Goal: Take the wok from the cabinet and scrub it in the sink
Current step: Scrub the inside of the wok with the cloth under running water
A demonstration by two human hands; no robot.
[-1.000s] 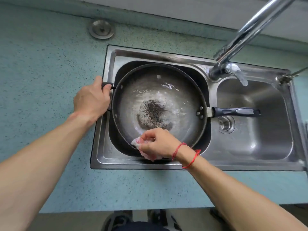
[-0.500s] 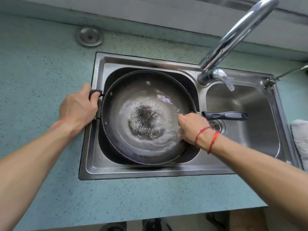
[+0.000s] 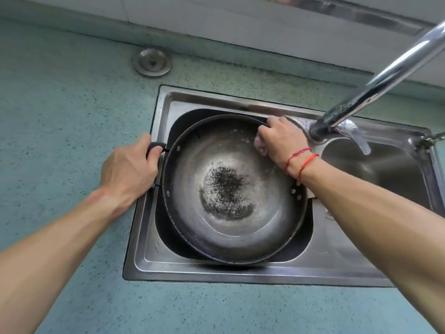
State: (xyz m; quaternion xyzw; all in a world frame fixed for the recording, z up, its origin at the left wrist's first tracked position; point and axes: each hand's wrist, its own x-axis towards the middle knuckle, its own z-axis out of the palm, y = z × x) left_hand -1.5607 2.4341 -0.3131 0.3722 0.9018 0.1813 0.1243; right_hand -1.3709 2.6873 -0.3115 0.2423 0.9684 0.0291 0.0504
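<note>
Scrubbing stage, wok (image 3: 231,189) in sink (image 3: 216,271), left basin: left hand (image 3: 127,169) clamps side handle (image 3: 155,148), right hand (image 3: 281,138) grips pinkish cloth (image 3: 261,147) at far rim; next prob. needs pressure on black centre residue (image 3: 224,191).

The wok (image 3: 216,232) sits in the left basin of the sink (image 3: 240,270) and fills nearly all of it. It is round with a dark rim. Its inside is worn grey and wet, with a black speckled patch at the bottom. Its small black side handle (image 3: 156,146) points toward the sink's left edge, where my left hand (image 3: 130,169) grips it. My right hand (image 3: 281,141) presses a pinkish cloth (image 3: 261,147) against the wok's inner wall just under the rim, toward the sink's back edge.
</note>
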